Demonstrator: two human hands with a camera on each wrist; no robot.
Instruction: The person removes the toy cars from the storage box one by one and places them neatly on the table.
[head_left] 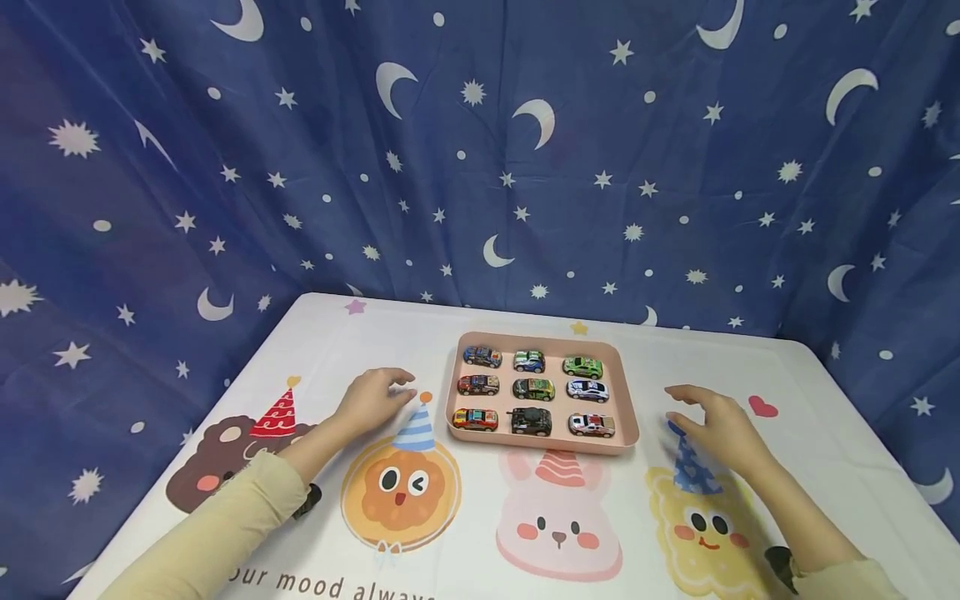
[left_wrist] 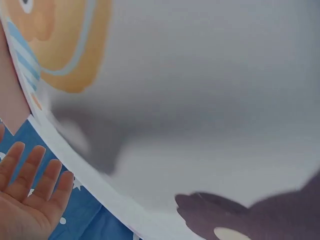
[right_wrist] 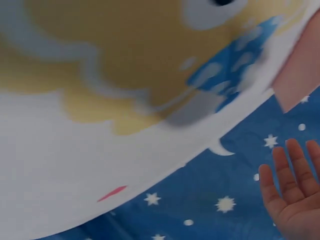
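Note:
A shallow pink tray [head_left: 543, 340] on the table holds several small toy cars in rows. Among them are a green car [head_left: 582, 367], a white-and-blue car [head_left: 587, 390], a red-and-yellow car [head_left: 475, 419] and a black tank [head_left: 531, 421]. To the left of the tray, apart from it, hovers my left hand [head_left: 375, 400], fingers loosely bent and holding nothing. On the other side my right hand [head_left: 716, 425] is likewise apart from the tray, its thumb and fingers spread with nothing between them. Both wrist views show relaxed fingers.
The white tablecloth [head_left: 405, 333] carries printed cartoon figures, such as a pink rabbit [head_left: 558, 533] in front of the tray. Behind the table's far edge hangs a dark blue curtain [head_left: 450, 167] with moons and stars.

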